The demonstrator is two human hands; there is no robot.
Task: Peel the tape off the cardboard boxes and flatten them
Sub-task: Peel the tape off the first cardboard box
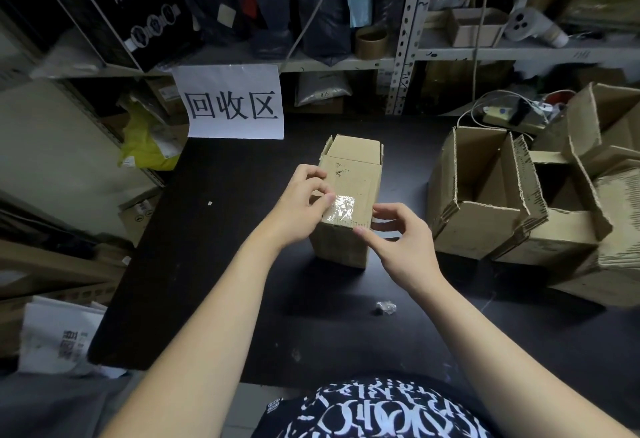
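Lying at the centre of the frame on the dark surface [225,247], the small cardboard box [353,167] has its long axis running from the lower middle toward the top of the picture. Its open end, with flaps spread, points away toward the upper edge, and its closed end faces the person. A strip of clear tape [341,209], wrinkled and shiny, crosses the box's top face near the closer end. The left hand [301,209] holds the box from the left, fingers curled over the upper left edge, one fingertip resting at the tape's left end. The right hand [401,240] sits at the box's near right corner, loosely spread and holding nothing, its index fingertip touching the near top edge just below the tape. A small crumpled wad of tape [386,308] lies on the surface below the right hand. At the right of the frame stand several open cardboard boxes [485,223], crowded together. A white paper sign [232,105] hangs from the shelf in the upper middle.
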